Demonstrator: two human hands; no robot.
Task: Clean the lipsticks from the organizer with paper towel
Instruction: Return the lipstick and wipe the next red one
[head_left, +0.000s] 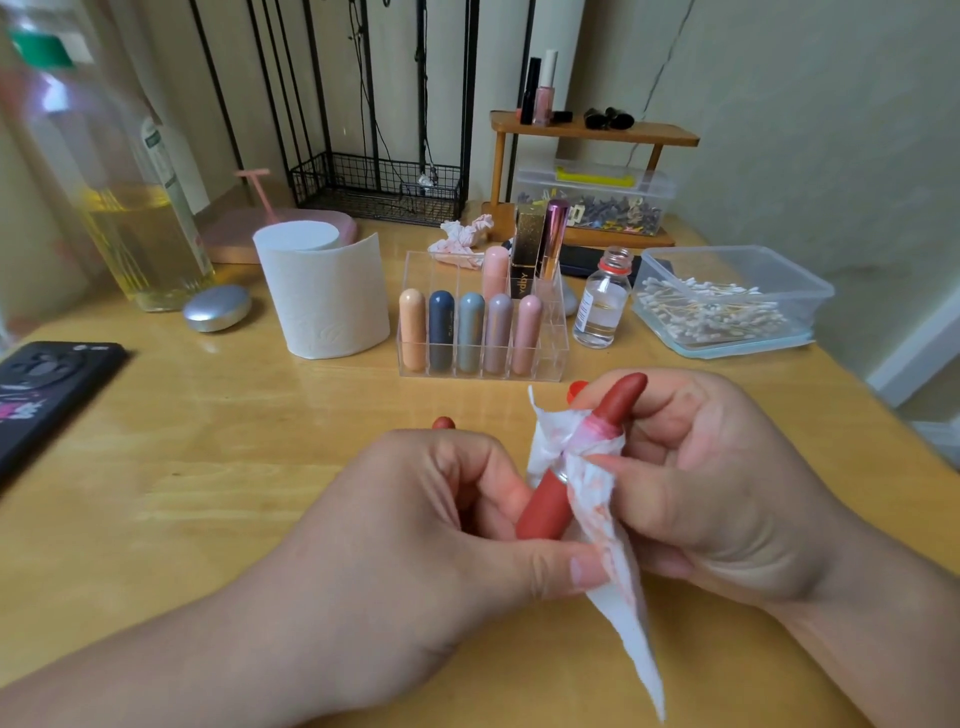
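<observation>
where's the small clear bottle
Head view, right of centre: the small clear bottle stands on the table between the clear organizer and the tub of cotton swabs.

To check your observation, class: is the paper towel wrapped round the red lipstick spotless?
No, the paper towel round the red lipstick bears pink smears near the lipstick's neck.

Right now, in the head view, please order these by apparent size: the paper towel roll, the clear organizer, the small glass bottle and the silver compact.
1. clear organizer and paper towel roll: about alike, so I do not rank them.
2. small glass bottle.
3. silver compact, only a little smaller.
</observation>
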